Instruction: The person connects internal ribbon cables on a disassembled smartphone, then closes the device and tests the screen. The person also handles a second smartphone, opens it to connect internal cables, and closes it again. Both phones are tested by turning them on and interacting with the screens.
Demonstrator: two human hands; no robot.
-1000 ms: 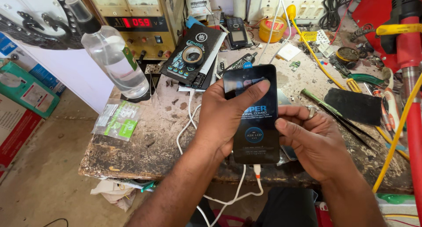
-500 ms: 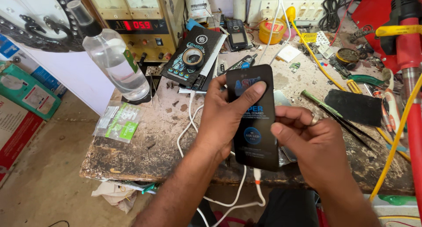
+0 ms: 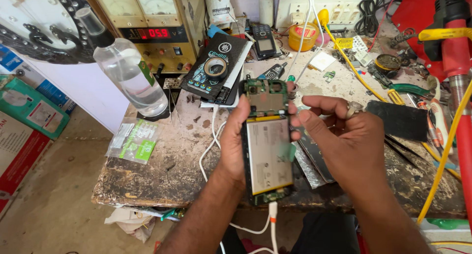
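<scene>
1. Nearest the camera, at the bottom centre of the frame, a white charging cable (image 3: 273, 219) was plugged into the lower end of the opened phone (image 3: 268, 146) and trailed off the near edge of the worktop (image 3: 162, 175).
2. At the centre of the frame the left hand (image 3: 235, 146) gripped that phone from its left side, thumb over the upper edge, fingers closed around the frame. The back cover was off, so the pale battery and the green circuit board above it faced up.
3. Just right of it, the right hand (image 3: 351, 141) was touching the phone's right edge with thumb and forefinger narrowed to a pinch; whether anything was held between them cannot be told. A dark flat cover (image 3: 314, 158) lay under that hand on the worktop.
4. The step in hand looked like inspection of the exposed internals. The next move would probably call for a steady left-hand hold and a fine fingertip touch at the board or battery edge, without tugging the cable.
5. Left of centre lay a small green-and-white packet (image 3: 133, 142), with a clear plastic bottle (image 3: 129, 72) beyond it.
6. Further back sat a roll of tape (image 3: 215, 67) on a dark box, and a bench power supply (image 3: 152, 25) with a red display at the upper left.
</scene>
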